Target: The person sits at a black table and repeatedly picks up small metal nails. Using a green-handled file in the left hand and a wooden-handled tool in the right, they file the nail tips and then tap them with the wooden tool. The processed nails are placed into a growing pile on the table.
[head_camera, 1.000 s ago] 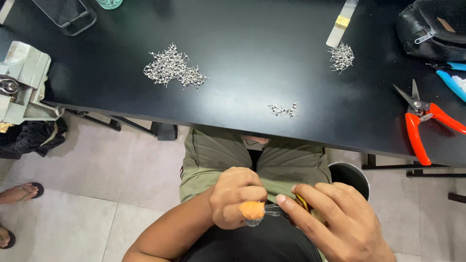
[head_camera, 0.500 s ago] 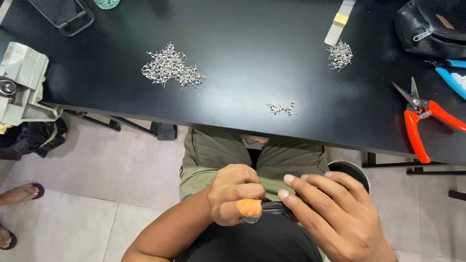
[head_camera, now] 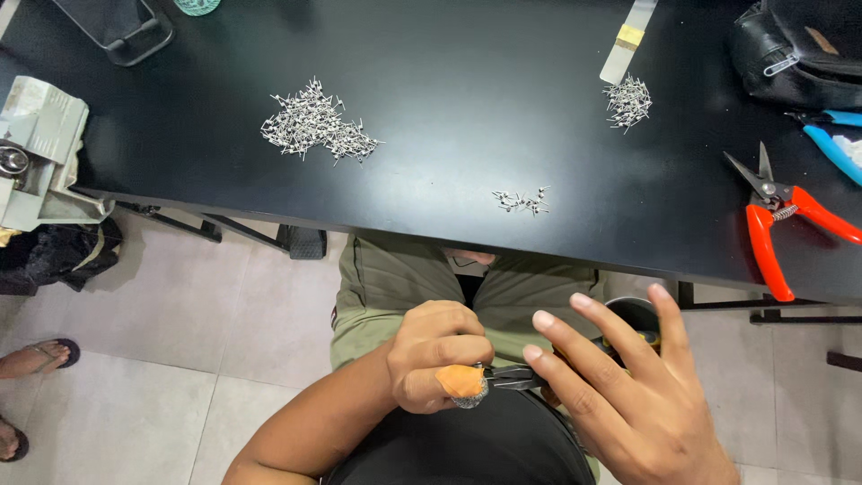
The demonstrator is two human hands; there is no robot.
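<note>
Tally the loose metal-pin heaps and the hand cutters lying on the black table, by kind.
Heaps of small metal pins: 3, namely the large heap, the small cluster and the heap by the strip.
Cutters: 2, namely the orange-handled snips and the blue-handled tool, partly cut off.
Total: 5
</note>
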